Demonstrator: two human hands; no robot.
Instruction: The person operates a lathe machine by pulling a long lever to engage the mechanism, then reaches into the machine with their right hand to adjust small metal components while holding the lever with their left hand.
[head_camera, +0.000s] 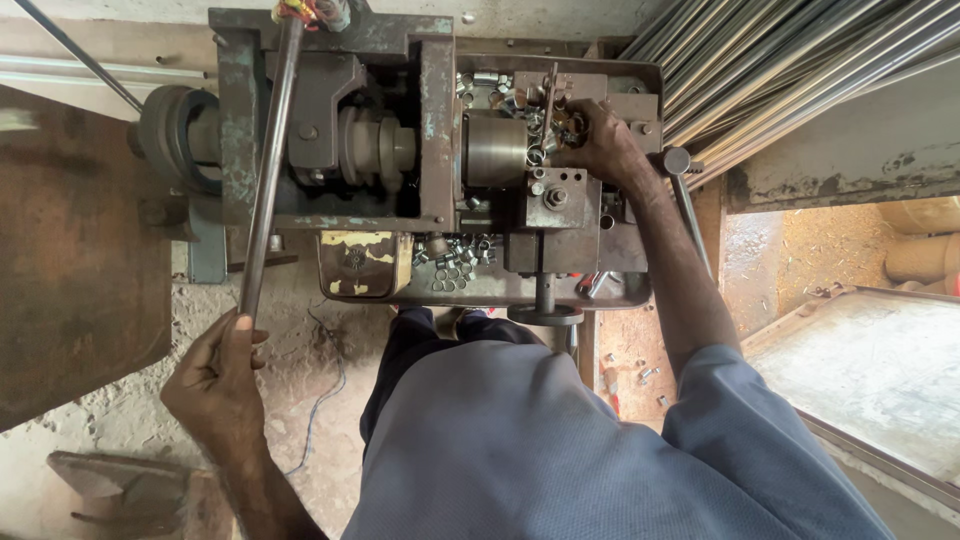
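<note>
I see my left hand (218, 378) closed around the lower end of a long steel lever (268, 170), left of the chuck (497, 148). Small cut metal rings (455, 268) lie in the tray just below the chuck. Just right of the chuck, my right hand (603, 143) rests on the tool post (560, 195); whether its fingers pinch anything I cannot tell.

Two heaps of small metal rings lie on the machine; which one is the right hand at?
The heap of small shiny metal rings at the machine's far end, beside the right hand; the other ring heap lies in the near tray, untouched.
</note>
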